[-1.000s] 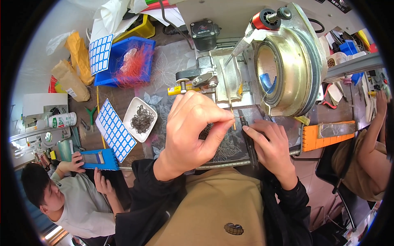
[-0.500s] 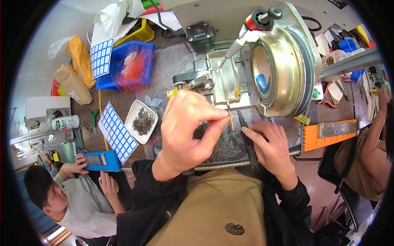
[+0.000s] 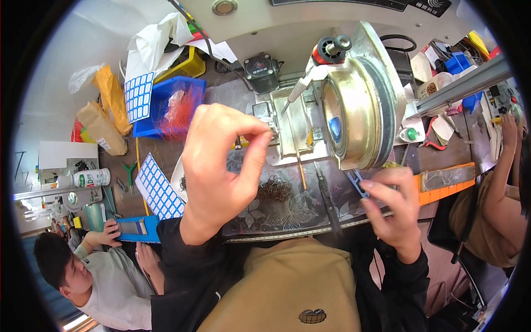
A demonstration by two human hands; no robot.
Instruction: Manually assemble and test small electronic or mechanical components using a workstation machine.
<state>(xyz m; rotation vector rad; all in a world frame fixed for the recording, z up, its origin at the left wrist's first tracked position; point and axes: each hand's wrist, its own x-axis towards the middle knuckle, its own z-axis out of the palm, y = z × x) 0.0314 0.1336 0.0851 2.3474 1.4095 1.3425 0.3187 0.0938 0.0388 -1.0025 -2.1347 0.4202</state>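
Observation:
My left hand [image 3: 221, 171] is raised over the bench, thumb and forefinger pressed together in a pinch beside the metal fixture [image 3: 291, 124]. Whatever lies between those fingertips, if anything, is too small to make out. From the fixture's near edge a thin brass-tipped rod [image 3: 303, 176] sticks out, with no hand on it. At the right, my right hand [image 3: 394, 205] has its thumb and forefinger apart around the near end of a small blue-grey plastic tool [image 3: 357, 181]. A pair of dark tweezers [image 3: 327, 196] lies left of that hand. Tangled dark wire pieces [image 3: 275, 189] lie between my hands.
A large brass-coloured ring wheel [image 3: 354, 113] stands behind my right hand. A blue bin [image 3: 145, 126] with red strands and a sheet of blue-framed labels [image 3: 159, 185] are at left. An orange board [image 3: 445, 182] lies at right. Co-workers sit on both sides.
My left hand has let go of the rod and moved left. My right hand has left the tweezers and moved right to the blue-grey tool. The whole view has shifted slightly.

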